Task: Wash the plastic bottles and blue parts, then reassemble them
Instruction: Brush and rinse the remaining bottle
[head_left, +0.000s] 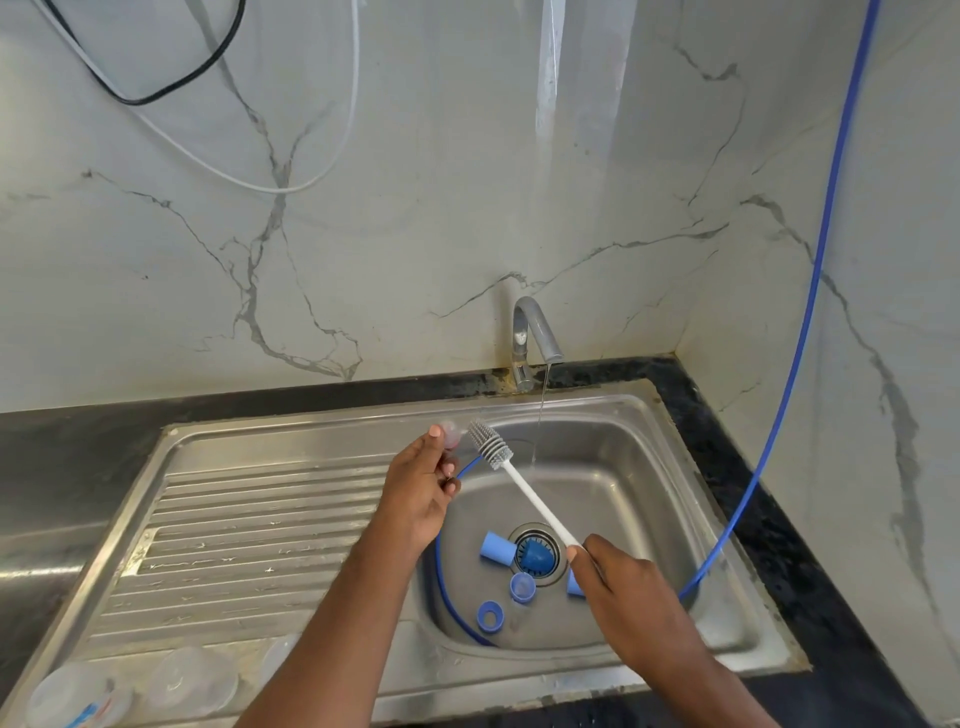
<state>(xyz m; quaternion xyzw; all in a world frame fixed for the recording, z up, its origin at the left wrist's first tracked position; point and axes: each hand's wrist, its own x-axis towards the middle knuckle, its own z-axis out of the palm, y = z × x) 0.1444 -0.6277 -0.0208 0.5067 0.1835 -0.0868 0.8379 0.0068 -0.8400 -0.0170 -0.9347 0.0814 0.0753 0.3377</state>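
left hand (422, 493) pinches small clear part (450, 435); right hand (621, 587) grips bottle brush (525, 487), bristle head at part's 3 o'clock; blue parts (496, 546) in sink (623, 415).

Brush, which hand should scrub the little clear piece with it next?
The right hand: it grips the brush handle, bristles beside the clear piece pinched in the left hand.

Brush (530, 492) above blue parts (496, 546) in sink (623, 467)
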